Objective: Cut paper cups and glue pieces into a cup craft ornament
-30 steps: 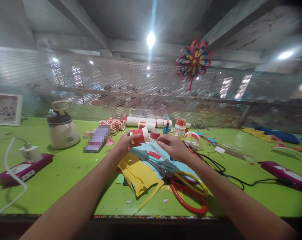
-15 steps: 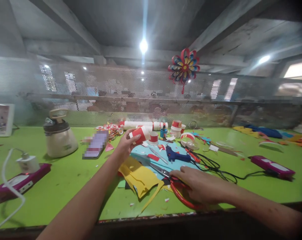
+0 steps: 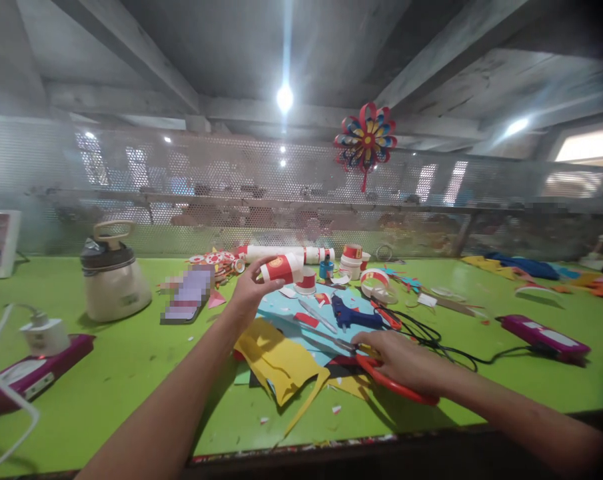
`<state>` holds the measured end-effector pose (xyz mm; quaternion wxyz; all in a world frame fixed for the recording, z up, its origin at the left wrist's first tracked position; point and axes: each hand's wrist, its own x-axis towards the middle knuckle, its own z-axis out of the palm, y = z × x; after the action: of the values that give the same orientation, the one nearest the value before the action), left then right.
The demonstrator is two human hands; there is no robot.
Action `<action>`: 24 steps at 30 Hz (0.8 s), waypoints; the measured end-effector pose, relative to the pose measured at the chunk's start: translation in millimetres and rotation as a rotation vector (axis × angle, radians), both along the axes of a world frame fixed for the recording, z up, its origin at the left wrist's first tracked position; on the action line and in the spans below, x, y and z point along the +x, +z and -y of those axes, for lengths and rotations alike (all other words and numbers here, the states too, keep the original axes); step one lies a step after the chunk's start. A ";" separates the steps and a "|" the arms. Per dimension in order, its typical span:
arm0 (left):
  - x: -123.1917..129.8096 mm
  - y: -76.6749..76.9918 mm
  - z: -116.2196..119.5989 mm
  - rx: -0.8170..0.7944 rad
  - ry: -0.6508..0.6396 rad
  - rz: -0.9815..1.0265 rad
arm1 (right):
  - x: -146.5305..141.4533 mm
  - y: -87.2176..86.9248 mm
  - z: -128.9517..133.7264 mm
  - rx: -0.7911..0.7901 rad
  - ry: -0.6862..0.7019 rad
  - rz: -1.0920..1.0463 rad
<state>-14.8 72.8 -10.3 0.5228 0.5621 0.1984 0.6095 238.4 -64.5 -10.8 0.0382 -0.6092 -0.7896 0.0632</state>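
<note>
My left hand [image 3: 248, 293] grips a red and white paper cup [image 3: 284, 269], tilted sideways above the middle of the table. In my right hand [image 3: 406, 360] is a pair of scissors [image 3: 350, 346] with red handles, blades pointing left over the paper. Beneath them, crumpled yellow felt or paper [image 3: 286, 367] lies partly over a light blue sheet [image 3: 274, 308]. A dark blue glue gun [image 3: 356, 316] rests just beyond the scissors. Another red and white cup piece [image 3: 306, 281] stands right of the held cup.
Behind lie white and red cup tubes [image 3: 271, 253], stacked cups [image 3: 351, 260] and a paper ring [image 3: 375, 283]. A phone [image 3: 188, 293] and a jug [image 3: 114, 283] stand left. Purple power strips [image 3: 541, 333] sit at both sides, with a black cord [image 3: 446, 347] at right.
The scissors and my right hand have shifted a little to the right, and the scissors have turned flatter. The cup has rotated in my left hand, showing a gold mark.
</note>
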 end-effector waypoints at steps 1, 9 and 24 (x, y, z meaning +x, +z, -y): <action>-0.4 0.0 -0.1 -0.005 0.002 -0.004 | 2.9 2.5 1.7 -0.026 -0.008 -0.041; -7.0 3.0 0.4 -0.051 -0.028 -0.090 | 12.5 25.2 14.8 -0.117 -0.058 -0.568; -16.5 12.9 14.3 0.055 -0.421 -0.428 | 3.4 45.2 30.3 -0.014 0.031 -0.227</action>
<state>-31.3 58.5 2.7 0.5686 0.7204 0.1665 0.3605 241.8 -94.8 34.3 0.1220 -0.5863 -0.7889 0.1378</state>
